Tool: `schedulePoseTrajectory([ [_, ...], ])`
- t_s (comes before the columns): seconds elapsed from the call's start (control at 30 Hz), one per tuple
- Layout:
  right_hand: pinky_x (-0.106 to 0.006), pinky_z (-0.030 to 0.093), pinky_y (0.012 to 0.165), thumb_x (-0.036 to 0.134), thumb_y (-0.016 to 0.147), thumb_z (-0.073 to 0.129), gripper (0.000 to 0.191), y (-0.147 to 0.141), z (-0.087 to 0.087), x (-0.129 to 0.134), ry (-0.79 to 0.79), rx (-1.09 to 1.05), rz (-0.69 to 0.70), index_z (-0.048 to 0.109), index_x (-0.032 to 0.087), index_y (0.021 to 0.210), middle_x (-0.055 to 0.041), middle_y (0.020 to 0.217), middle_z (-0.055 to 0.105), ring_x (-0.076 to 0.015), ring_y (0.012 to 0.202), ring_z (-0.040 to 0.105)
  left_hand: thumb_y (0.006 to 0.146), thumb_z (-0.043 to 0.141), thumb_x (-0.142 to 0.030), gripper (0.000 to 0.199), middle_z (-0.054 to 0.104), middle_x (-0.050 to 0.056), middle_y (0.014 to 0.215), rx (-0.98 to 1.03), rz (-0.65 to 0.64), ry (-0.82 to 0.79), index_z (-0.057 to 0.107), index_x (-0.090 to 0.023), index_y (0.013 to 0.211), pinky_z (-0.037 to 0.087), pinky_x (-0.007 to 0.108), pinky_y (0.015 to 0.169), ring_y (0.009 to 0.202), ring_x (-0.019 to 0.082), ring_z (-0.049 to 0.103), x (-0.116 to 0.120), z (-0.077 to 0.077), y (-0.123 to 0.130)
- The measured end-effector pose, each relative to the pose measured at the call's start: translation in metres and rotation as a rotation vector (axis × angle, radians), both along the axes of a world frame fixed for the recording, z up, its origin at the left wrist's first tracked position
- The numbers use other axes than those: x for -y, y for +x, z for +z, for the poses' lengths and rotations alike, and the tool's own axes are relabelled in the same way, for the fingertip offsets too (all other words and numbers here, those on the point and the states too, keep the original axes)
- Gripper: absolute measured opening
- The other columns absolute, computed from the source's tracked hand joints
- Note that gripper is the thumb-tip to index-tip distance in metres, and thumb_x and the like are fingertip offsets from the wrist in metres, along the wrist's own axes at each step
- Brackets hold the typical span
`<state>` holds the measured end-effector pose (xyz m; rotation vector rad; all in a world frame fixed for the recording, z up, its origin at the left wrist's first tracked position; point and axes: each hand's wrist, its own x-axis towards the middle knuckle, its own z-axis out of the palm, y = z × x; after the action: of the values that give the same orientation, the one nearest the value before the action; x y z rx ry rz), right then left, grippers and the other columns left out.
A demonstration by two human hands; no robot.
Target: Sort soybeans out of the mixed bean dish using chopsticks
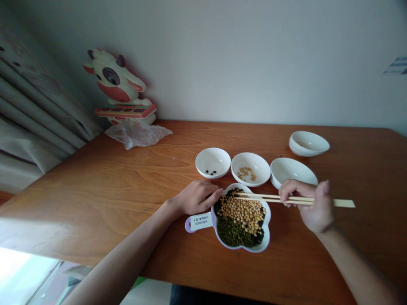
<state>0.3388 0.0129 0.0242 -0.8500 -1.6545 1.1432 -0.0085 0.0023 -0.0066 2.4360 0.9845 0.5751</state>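
Note:
My right hand is closed on a pair of light wooden chopsticks. Their tips touch the beans at the far left part of a white and lilac flower-shaped dish. Inside lie yellow soybeans, green mung beans and black beans. My left hand rests at the dish's left rim, fingers curled against it, above the labelled handle. Behind the dish stand a white bowl with a few black beans, a bowl with several soybeans, and a third bowl, partly hidden by my right hand.
Another white bowl, with something small inside, stands farther back on the right. At the back left are a cow-shaped toy keyboard and a crumpled clear plastic bag. The wooden table meets a wall; a curtain hangs left.

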Motion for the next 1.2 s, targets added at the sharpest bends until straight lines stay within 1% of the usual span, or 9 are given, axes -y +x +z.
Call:
schedulePoseTrajectory([
  [0.13, -0.038, 0.037, 0.056, 0.086, 0.105, 0.026, 0.085, 0.000, 0.000, 0.000, 0.003, 0.000, 0.000, 0.076, 0.026, 0.070, -0.0065, 0.062, 0.061, -0.0231, 0.059, 0.050, 0.120, 0.034, -0.039, 0.047, 0.063, 0.004, 0.078, 0.000, 0.002, -0.010, 0.054, -0.020, 0.083, 0.046, 0.032, 0.075, 0.072, 0.017, 0.058, 0.000, -0.001, 0.000],
  [0.43, -0.038, 0.038, 0.056, 0.081, 0.108, 0.027, 0.084, 0.003, 0.000, -0.002, 0.024, 0.009, -0.004, 0.076, 0.026, 0.068, -0.0062, 0.061, 0.060, -0.0230, 0.059, 0.051, 0.120, 0.034, -0.038, 0.047, 0.063, 0.004, 0.077, -0.005, 0.000, 0.001, 0.053, -0.020, 0.082, 0.043, 0.031, 0.072, 0.070, 0.017, 0.058, 0.000, -0.001, 0.000],
  [0.57, -0.038, 0.038, 0.057, 0.080, 0.109, 0.026, 0.084, 0.004, -0.002, -0.002, 0.045, 0.007, -0.006, 0.076, 0.026, 0.067, -0.0062, 0.060, 0.062, -0.0224, 0.058, 0.052, 0.120, 0.034, -0.038, 0.046, 0.062, 0.003, 0.077, 0.000, -0.006, -0.007, 0.053, -0.020, 0.082, 0.043, 0.032, 0.073, 0.071, 0.017, 0.057, 0.000, -0.002, -0.001],
  [0.73, -0.037, 0.039, 0.057, 0.077, 0.109, 0.032, 0.081, 0.004, -0.005, -0.002, 0.077, -0.016, -0.016, 0.077, 0.026, 0.066, -0.0054, 0.059, 0.061, -0.0213, 0.057, 0.053, 0.120, 0.034, -0.037, 0.046, 0.062, 0.003, 0.078, 0.003, -0.010, -0.004, 0.052, -0.019, 0.083, 0.042, 0.032, 0.073, 0.072, 0.016, 0.057, 0.000, -0.003, -0.001],
  [0.9, -0.038, 0.038, 0.058, 0.073, 0.111, 0.032, 0.080, 0.006, -0.006, -0.002, 0.078, -0.040, -0.038, 0.078, 0.027, 0.066, -0.0065, 0.059, 0.062, -0.0224, 0.059, 0.054, 0.120, 0.034, -0.037, 0.046, 0.062, 0.003, 0.078, 0.003, -0.011, -0.006, 0.053, -0.019, 0.083, 0.042, 0.032, 0.073, 0.071, 0.017, 0.057, -0.001, -0.002, -0.001],
  [1.07, -0.039, 0.037, 0.056, 0.071, 0.112, 0.029, 0.082, 0.007, -0.002, -0.004, 0.085, -0.104, -0.084, 0.077, 0.028, 0.063, -0.0076, 0.053, 0.058, -0.0238, 0.056, 0.053, 0.121, 0.032, -0.038, 0.048, 0.062, 0.003, 0.077, 0.003, -0.012, 0.001, 0.052, -0.020, 0.082, 0.042, 0.031, 0.072, 0.070, 0.017, 0.056, 0.000, 0.000, 0.000],
  [1.2, -0.041, 0.037, 0.055, 0.071, 0.110, 0.031, 0.081, 0.005, 0.011, -0.007, 0.111, -0.179, -0.150, 0.077, 0.027, 0.059, -0.0084, 0.049, 0.052, -0.0240, 0.053, 0.050, 0.120, 0.030, -0.039, 0.049, 0.062, 0.003, 0.076, 0.004, -0.007, 0.003, 0.051, -0.020, 0.080, 0.043, 0.031, 0.071, 0.069, 0.016, 0.056, 0.000, 0.001, 0.002],
])
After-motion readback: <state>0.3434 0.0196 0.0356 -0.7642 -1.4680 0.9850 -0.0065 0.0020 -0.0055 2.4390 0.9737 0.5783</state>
